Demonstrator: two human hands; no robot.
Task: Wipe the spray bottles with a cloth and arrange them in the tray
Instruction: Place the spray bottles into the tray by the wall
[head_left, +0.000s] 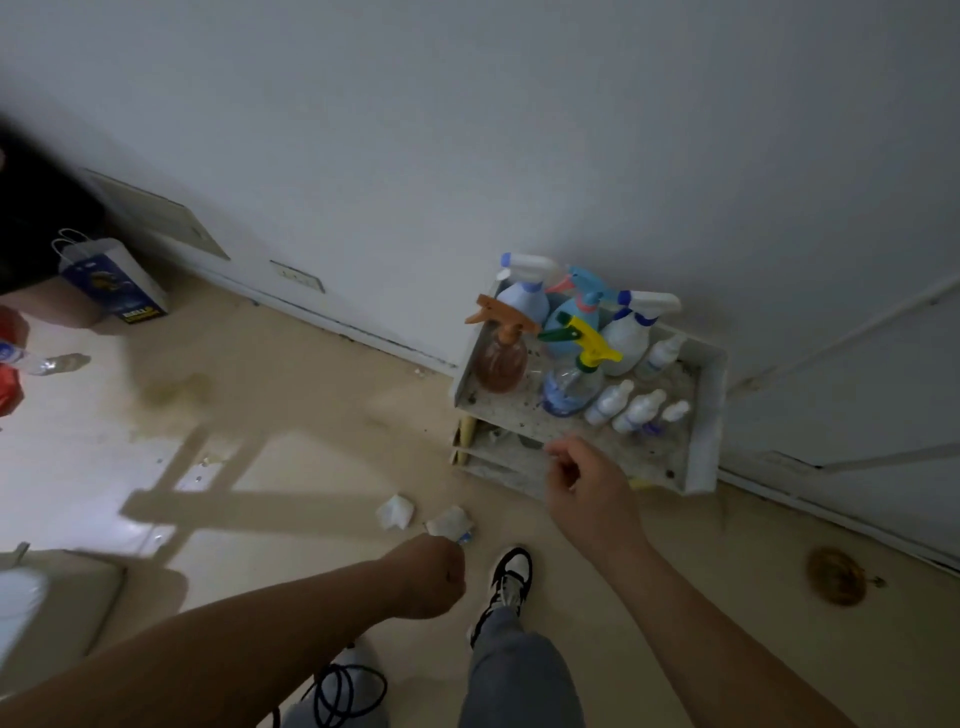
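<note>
Down on the floor, a white tray (709, 415) is set against the wall, and the spray bottles (571, 384) are gathered upright in its far left corner: an amber bottle (501, 364) with an orange trigger at the left, a clear one with a yellow trigger beside it, pale blue and white ones behind. A row of small white bottles (641, 410) is seen just to their right, also in the tray. The right hand (587, 483) is held over the tray's near edge, fingers loosely curled, with nothing visible in them. The left hand (434, 577) is closed into a fist lower down; a crumpled cloth (449, 519) is seen right at its knuckles — whether it is gripped cannot be told. A second crumpled wad (395, 512) lies on the floor just left of the cloth. A black-and-white shoe (511, 577) is planted between the two hands.
</note>
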